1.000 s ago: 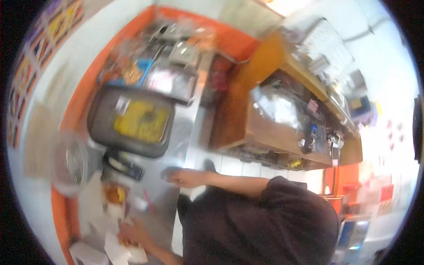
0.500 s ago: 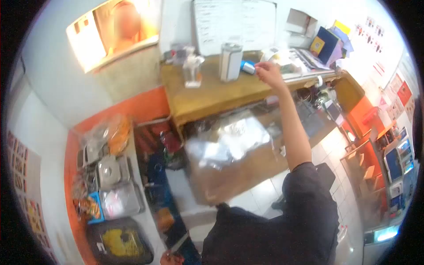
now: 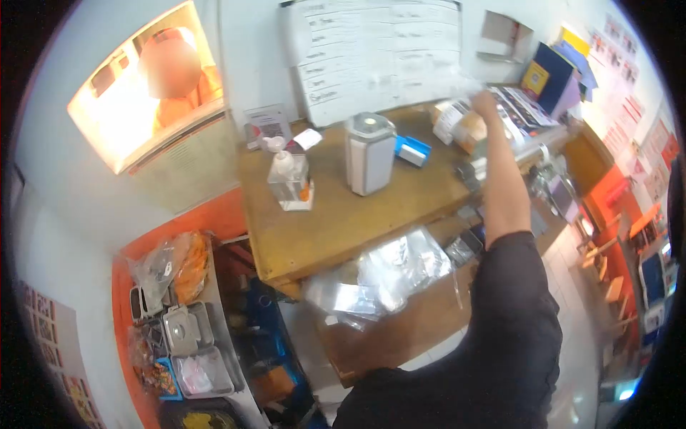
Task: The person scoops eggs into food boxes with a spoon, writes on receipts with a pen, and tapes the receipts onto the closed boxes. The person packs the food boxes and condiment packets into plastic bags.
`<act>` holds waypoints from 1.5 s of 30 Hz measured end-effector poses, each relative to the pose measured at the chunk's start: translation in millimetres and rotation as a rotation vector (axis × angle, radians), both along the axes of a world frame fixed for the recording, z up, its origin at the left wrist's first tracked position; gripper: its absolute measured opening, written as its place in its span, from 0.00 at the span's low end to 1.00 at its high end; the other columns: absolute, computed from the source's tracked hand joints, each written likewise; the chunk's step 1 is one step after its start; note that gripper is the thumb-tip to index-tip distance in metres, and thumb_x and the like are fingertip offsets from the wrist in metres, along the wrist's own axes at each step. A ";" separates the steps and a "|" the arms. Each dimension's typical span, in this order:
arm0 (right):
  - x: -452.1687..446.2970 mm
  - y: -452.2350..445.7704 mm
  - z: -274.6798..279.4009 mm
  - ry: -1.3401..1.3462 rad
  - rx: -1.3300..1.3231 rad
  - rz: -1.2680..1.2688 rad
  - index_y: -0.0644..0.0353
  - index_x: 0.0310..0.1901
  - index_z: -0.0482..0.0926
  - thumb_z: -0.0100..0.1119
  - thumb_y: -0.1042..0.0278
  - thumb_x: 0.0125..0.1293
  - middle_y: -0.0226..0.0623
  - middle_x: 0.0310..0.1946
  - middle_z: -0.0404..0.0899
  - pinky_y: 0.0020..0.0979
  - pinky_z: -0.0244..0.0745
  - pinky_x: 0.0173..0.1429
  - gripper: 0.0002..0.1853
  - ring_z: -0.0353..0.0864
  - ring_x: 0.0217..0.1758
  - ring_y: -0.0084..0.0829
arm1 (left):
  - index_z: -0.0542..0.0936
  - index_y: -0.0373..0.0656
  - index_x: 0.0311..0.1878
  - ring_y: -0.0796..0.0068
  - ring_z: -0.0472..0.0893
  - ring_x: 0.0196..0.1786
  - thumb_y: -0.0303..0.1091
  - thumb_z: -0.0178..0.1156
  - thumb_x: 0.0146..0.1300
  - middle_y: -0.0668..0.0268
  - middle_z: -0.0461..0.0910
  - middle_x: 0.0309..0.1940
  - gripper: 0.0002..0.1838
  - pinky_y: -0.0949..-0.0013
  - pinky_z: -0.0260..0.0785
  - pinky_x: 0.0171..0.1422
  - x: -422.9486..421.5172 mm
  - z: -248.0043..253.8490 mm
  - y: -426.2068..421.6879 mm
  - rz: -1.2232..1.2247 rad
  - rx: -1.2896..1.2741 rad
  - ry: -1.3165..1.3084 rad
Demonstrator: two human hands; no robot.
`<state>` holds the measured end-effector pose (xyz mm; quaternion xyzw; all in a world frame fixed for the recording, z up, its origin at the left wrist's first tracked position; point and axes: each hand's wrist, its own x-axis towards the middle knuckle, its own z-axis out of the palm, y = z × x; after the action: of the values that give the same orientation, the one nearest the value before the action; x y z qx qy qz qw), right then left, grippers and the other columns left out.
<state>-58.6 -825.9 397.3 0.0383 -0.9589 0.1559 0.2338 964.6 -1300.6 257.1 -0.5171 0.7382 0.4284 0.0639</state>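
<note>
My right hand is stretched out over the back right of the wooden counter. Its fingers are smeared by motion, and something pale and see-through blurs beside them. Below the hand lie a white packet and a brown-and-white plastic package. To the left on the counter are a blue and white box, a tall grey-white lantern-like device and a clear pump bottle. My left hand is out of view.
Clear plastic bags fill the shelf under the counter. Plastic containers stand on a side surface at lower left. A whiteboard leans behind the counter. Another person is visible through the wall opening. Folders stand at the back right.
My right hand has moved from beside the blue and white box to the right and farther back. My left hand, earlier at the lower left edge, has left the view. The camera has shifted.
</note>
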 end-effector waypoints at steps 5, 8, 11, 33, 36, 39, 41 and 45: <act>-29.5 1.2 54.0 0.708 0.552 0.127 0.58 0.40 0.84 0.50 0.56 0.69 0.50 0.42 0.82 0.52 0.69 0.49 0.16 0.77 0.43 0.51 | 0.75 0.38 0.57 0.56 0.82 0.43 0.31 0.58 0.63 0.50 0.82 0.39 0.19 0.58 0.74 0.49 6.3 -15.0 -12.4 0.043 -0.059 -0.276; 111.8 -102.3 210.7 0.369 -0.346 0.437 0.60 0.36 0.84 0.52 0.57 0.69 0.41 0.35 0.81 0.41 0.70 0.42 0.17 0.76 0.36 0.36 | 0.75 0.38 0.61 0.54 0.83 0.47 0.30 0.60 0.61 0.48 0.82 0.42 0.23 0.57 0.74 0.52 7.8 -20.7 -18.5 0.070 -0.031 -0.377; 225.2 -200.5 315.6 0.237 -0.804 0.857 0.63 0.47 0.83 0.51 0.57 0.74 0.30 0.37 0.80 0.29 0.71 0.42 0.17 0.73 0.34 0.22 | 0.75 0.35 0.58 0.53 0.84 0.49 0.34 0.62 0.61 0.44 0.83 0.44 0.23 0.57 0.75 0.53 12.4 -28.2 -20.3 0.011 -0.105 -0.172; 254.5 -906.4 106.9 -0.017 -0.093 1.549 0.67 0.57 0.74 0.53 0.68 0.72 0.42 0.50 0.79 0.31 0.79 0.46 0.17 0.82 0.45 0.33 | 0.71 0.43 0.68 0.46 0.74 0.65 0.55 0.58 0.64 0.47 0.75 0.62 0.34 0.51 0.66 0.69 195.8 -128.0 283.4 0.844 0.097 -0.529; 270.9 -938.1 68.0 -0.154 -0.100 1.477 0.67 0.57 0.75 0.53 0.68 0.71 0.42 0.50 0.79 0.31 0.79 0.47 0.17 0.82 0.46 0.33 | 0.76 0.41 0.61 0.49 0.79 0.59 0.48 0.61 0.60 0.50 0.80 0.56 0.29 0.54 0.71 0.64 148.7 -73.6 275.5 0.994 0.219 -0.518; 270.9 -933.0 49.2 -0.206 -0.106 1.398 0.66 0.57 0.75 0.54 0.67 0.71 0.42 0.50 0.79 0.30 0.78 0.47 0.16 0.82 0.46 0.32 | 0.76 0.42 0.63 0.50 0.77 0.62 0.49 0.60 0.63 0.50 0.78 0.59 0.29 0.56 0.69 0.67 141.9 -90.1 270.5 0.955 0.204 -0.405; 273.1 -926.1 42.3 -0.222 -0.116 1.379 0.66 0.56 0.76 0.54 0.67 0.71 0.42 0.50 0.79 0.30 0.78 0.47 0.16 0.82 0.46 0.32 | 0.74 0.42 0.64 0.49 0.76 0.63 0.48 0.59 0.64 0.50 0.78 0.60 0.29 0.55 0.69 0.67 132.8 -76.8 251.9 0.973 0.254 -0.384; 281.2 -909.7 39.3 -0.225 -0.129 1.360 0.65 0.56 0.76 0.55 0.67 0.71 0.42 0.50 0.79 0.30 0.78 0.47 0.16 0.82 0.46 0.31 | 0.72 0.43 0.66 0.50 0.76 0.63 0.48 0.58 0.65 0.50 0.78 0.59 0.29 0.55 0.69 0.67 139.1 -75.4 241.0 1.015 0.235 -0.372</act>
<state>222.7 -1735.6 436.5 0.6007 -0.7291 0.3276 -0.0152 1103.7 -1059.6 181.7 -0.8645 0.3197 0.3862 0.0359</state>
